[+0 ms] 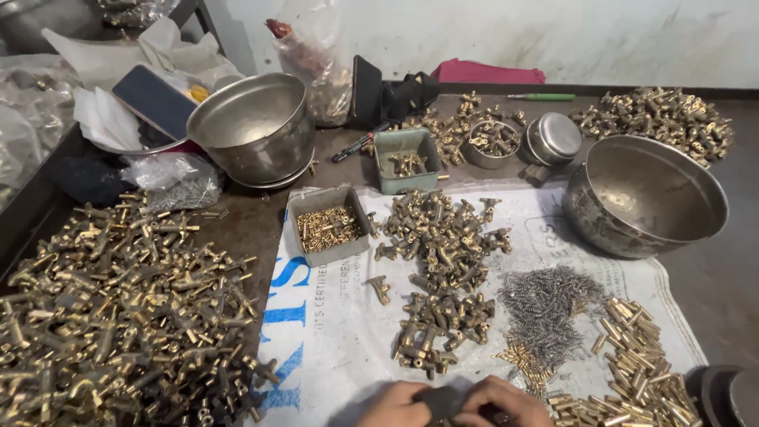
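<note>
Two hands meet at the bottom edge: left hand (395, 405) & right hand (506, 402) are closed together on a small dark part (444, 402), pinched between them; what it is can't be told. Just above them lies a heap of brass T-shaped fittings (441, 269) on a white printed sack (332, 332). Up and right of the right hand: 1 tangle of thin steel springs (549, 304) and 1 pile of short brass tubes (640, 360). Left of the left hand, 1 big mound of brass fittings (118, 308). Farther up: 2 large steel bowls (644, 194), 2 small rectangular trays (328, 225), both w/ brass bits.
</note>
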